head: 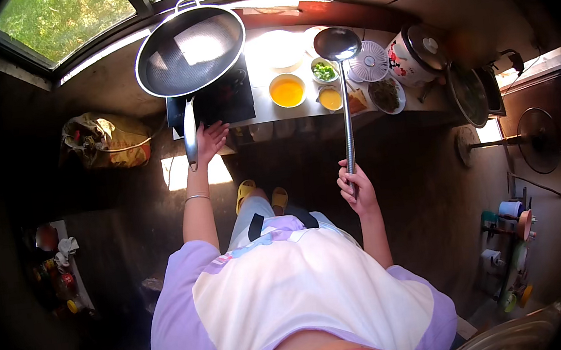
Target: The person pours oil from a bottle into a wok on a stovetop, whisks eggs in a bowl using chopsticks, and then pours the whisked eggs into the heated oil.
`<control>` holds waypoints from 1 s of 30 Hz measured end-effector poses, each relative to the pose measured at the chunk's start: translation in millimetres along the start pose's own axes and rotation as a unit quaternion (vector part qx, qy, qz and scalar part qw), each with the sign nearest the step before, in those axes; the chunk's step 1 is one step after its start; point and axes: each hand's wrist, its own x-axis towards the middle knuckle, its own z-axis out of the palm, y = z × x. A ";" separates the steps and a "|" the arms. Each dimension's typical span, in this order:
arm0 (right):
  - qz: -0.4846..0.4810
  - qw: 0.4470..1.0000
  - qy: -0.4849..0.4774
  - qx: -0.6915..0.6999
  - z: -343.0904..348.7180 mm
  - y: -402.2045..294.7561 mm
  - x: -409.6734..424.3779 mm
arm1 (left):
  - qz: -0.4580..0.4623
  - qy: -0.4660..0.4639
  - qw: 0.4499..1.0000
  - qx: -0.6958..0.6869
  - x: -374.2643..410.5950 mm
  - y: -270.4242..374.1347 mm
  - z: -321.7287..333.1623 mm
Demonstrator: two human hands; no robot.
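A black frying pan (190, 51) with a metal handle sits on a black induction cooktop (231, 100). My left hand (212, 138) is beside the pan's handle, palm up with fingers spread, near the counter's front edge. A metal ladle (345, 96) stands out from my right hand (357, 185), which is closed around its handle; the bowl of the ladle is over the counter. Between pan and ladle are a bowl of orange-yellow liquid (287, 91), a bowl of chopped green onion (324, 70) and a small bowl of yellow liquid (330, 98).
Right of the ladle stand a small white fan (369, 61), a plate of dark food (387, 95) and a floral rice cooker (414, 53). A metal basin (467, 94) leans at the counter's right end. A bag (108, 142) lies left of the cooktop, and a window is behind.
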 end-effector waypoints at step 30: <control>0.019 0.848 0.236 -0.474 35.5 66.5 9.4 | 0.057 -0.040 0.996 0.058 -108.5 34.7 83.7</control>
